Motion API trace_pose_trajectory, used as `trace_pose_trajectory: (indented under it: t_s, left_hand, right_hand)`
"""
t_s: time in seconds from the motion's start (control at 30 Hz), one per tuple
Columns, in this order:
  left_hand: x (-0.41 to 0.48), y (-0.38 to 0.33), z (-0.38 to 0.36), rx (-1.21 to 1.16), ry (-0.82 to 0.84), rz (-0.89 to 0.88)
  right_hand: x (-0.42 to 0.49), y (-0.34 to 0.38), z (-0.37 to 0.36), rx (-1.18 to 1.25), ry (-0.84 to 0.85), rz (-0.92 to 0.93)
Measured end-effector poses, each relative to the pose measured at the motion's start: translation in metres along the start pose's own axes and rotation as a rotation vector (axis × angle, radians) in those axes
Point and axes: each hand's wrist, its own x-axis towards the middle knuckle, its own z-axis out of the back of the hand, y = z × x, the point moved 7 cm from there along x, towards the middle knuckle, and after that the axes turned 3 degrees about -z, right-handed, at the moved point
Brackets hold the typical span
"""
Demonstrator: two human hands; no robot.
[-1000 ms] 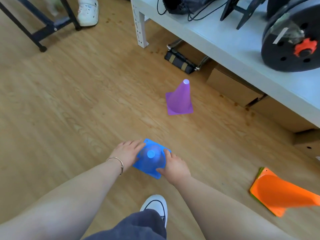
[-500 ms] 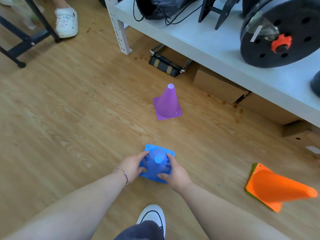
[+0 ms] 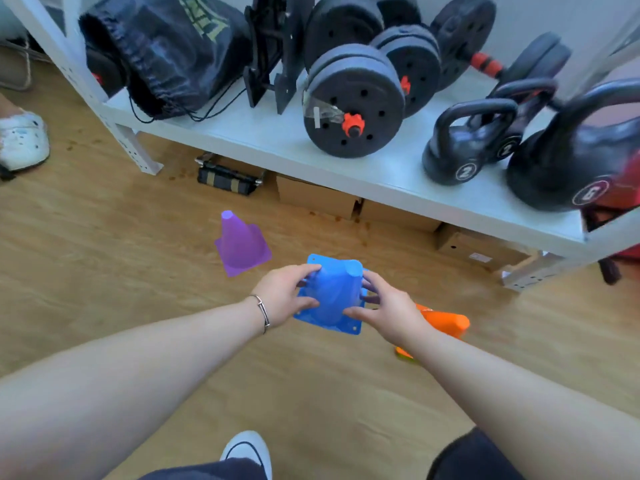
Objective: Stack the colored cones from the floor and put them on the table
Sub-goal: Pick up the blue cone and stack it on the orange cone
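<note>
You grip the smooth, square-based blue cone [image 3: 334,292] between your left hand [image 3: 284,296] and right hand [image 3: 389,308], tilted above the wood-grain floor [image 3: 104,271], near the upright translucent purple cone [image 3: 239,244]

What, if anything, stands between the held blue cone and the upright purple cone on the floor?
Nothing visible. The left hand and right hand grip the blue cone; the purple cone stands to its left, with only bare floor between. The orange cone lies on the other side, behind the right hand.
</note>
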Motion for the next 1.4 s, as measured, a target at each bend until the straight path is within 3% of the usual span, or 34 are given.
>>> trace_pose_trajectory:
  t_s: [0.3, 0.57, 0.73, 0.8, 1.4]
  left_hand:
    - [0.02, -0.127, -0.039, 0.015, 0.043, -0.113]
    - [0.039, -0.19, -0.099, 0.047, 0.056, -0.153]
    - [0.043, -0.176, -0.129, 0.061, 0.076, -0.09]
    - [0.051, -0.174, -0.172, 0.075, 0.128, -0.082]
    - [0.088, -0.12, -0.246, 0.145, 0.257, 0.109]
  right_hand:
    - [-0.051, -0.022, 0.123, -0.268, -0.099, 0.043]
    - [-0.073, -0.081, 0.181, -0.262, -0.15, -0.02]
    - [-0.063, -0.109, 0.165, -0.256, -0.125, -0.068]
    - [-0.061, -0.151, 0.161, -0.223, -0.129, -0.123]
    - [-0.019, -0.227, 0.107, -0.021, -0.115, -0.328]
